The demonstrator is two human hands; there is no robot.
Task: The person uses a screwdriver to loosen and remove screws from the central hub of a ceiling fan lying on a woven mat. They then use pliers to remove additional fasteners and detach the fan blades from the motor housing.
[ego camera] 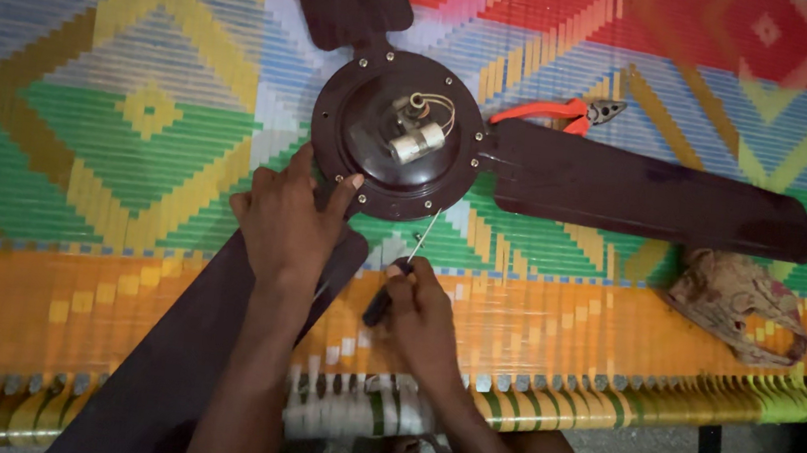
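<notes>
From the head view, the left hand (287,216) presses flat on the near-left rim of the ceiling fan (399,136) motor. The right hand (423,310) grips a screwdriver (398,281), its shaft slanting far-right toward the rim, just beyond both hands.

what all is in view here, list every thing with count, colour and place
ceiling fan: one, dark brown, three blades, lying in the middle of the mat
capacitor: one, white cylinder, in the fan hub with thin wires
pliers: one, red handles, behind the right blade
screwdriver: one, dark handle, thin metal shaft, tip near the hub's front edge
cloth: one, brownish, crumpled, right side of the mat
mat: one, woven, multicoloured, under everything
left hand: one, resting on the hub's rim and the near blade
right hand: one, holding the screwdriver
</notes>
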